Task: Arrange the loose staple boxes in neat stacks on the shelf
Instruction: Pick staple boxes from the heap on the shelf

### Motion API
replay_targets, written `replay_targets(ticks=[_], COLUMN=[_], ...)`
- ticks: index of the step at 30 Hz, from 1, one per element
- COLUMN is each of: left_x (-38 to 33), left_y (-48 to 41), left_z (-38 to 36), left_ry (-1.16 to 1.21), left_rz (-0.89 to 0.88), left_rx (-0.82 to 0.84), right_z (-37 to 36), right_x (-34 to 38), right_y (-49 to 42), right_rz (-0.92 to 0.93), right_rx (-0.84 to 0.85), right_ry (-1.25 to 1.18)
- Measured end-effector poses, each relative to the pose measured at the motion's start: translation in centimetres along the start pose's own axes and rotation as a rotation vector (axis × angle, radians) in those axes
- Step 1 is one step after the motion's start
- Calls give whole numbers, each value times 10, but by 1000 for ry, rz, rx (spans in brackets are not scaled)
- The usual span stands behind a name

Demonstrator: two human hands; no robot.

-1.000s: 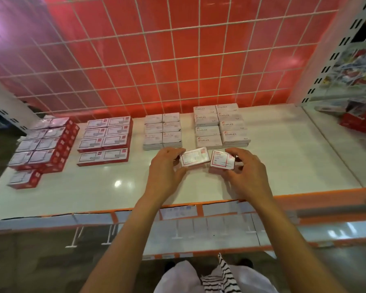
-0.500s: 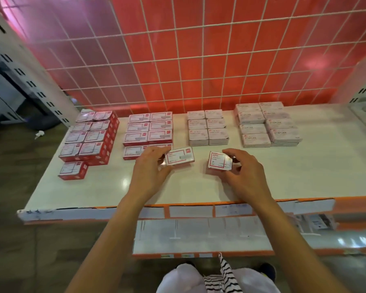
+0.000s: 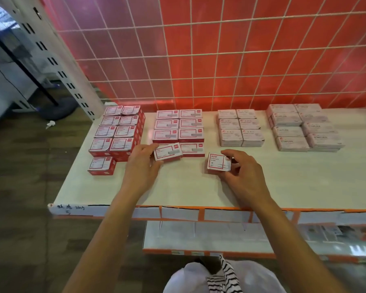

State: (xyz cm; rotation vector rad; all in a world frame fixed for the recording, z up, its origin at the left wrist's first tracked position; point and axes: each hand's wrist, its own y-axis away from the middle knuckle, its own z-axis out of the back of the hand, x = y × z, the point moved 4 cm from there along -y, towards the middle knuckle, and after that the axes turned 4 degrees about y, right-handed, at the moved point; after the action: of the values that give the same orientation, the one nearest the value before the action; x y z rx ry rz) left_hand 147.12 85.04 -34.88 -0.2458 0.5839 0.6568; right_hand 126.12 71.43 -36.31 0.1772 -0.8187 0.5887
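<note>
Head camera looks down at a white shelf (image 3: 178, 187) with a red wall (image 3: 220, 49) behind it. The wall has a white grid on it.

My left fingers (image 3: 145, 148) are curled round the left end of a flat red and white box (image 3: 168, 151), a little left of the middle of the frame. This box is tilted. It covers the front left corner of the red and white group (image 3: 179, 127). I cannot tell if it rests on anything.

My right fingers (image 3: 234, 153) pinch a smaller box (image 3: 218, 162) near the middle of the frame. They grip its right side, top and bottom. This box has a red frame on its lid and is tilted too. It is over a bare part of the shelf, apart from all the groups. I cannot tell if it touches the shelf.

There are four groups of boxes in a row at the back of the shelf. At the left are the tall red stacks (image 3: 118, 132), two boxes wide. One lone red box (image 3: 101, 166) sits just in front of them. Next is the red and white group. Then come the pale pink stacks (image 3: 240, 127), right of the middle. Far right are more pale boxes (image 3: 302, 127) with the word STAPLES on them. These sit less tidy, with some boxes shifted.

A lower shelf (image 3: 199, 235) with an orange edge shows at the bottom of the frame, under my arms.
</note>
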Motion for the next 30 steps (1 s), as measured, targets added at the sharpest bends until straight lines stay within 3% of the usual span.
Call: replay_targets(ticks=[10, 16, 22, 30], left_x=[-9, -14, -20, -25], left_y=[3, 5, -1, -2], left_z=[-1, -15, -31, -31], left_ry=[-43, -75, -73, -33], left_rz=[23, 63, 259, 282], left_rx=[-201, -174, -247, -285], right_z=[-3, -5, -3, 3], right_x=[3, 3, -1, 2], right_y=[-3, -4, -4, -3], right_rz=[6, 45, 88, 104], right_rx=[54, 105, 151, 225], right_ry=[-2, 26, 72, 57])
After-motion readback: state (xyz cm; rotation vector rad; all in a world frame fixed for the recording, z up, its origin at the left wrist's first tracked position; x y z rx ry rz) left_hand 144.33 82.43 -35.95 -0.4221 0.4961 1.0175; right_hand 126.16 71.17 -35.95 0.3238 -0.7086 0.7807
